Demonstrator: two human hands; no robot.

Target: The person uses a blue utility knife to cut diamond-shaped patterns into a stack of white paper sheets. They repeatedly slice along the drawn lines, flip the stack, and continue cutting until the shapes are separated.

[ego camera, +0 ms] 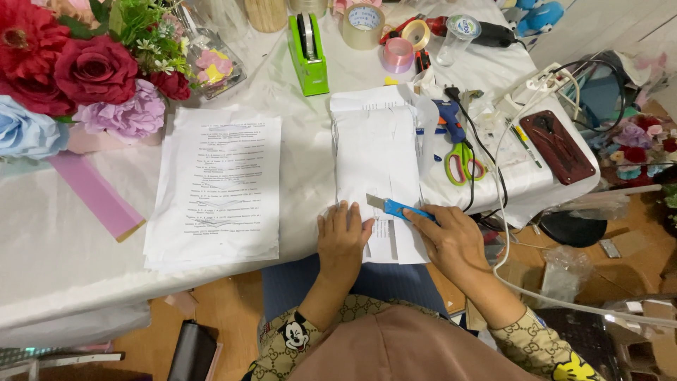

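Fingers of the left hand (343, 236) lie flat, pinning a folded white paper sheet (376, 159) at the table's near edge; the right hand (455, 240) grips a blue-handled utility knife (396, 207), blade on the sheet. Paper looks thin, light and floppy (best held flat, close to the blade). A white cloth-covered table (56, 240) is crowded: printed page stack (218, 187), green tape dispenser (308, 46), fabric flowers (84, 70).
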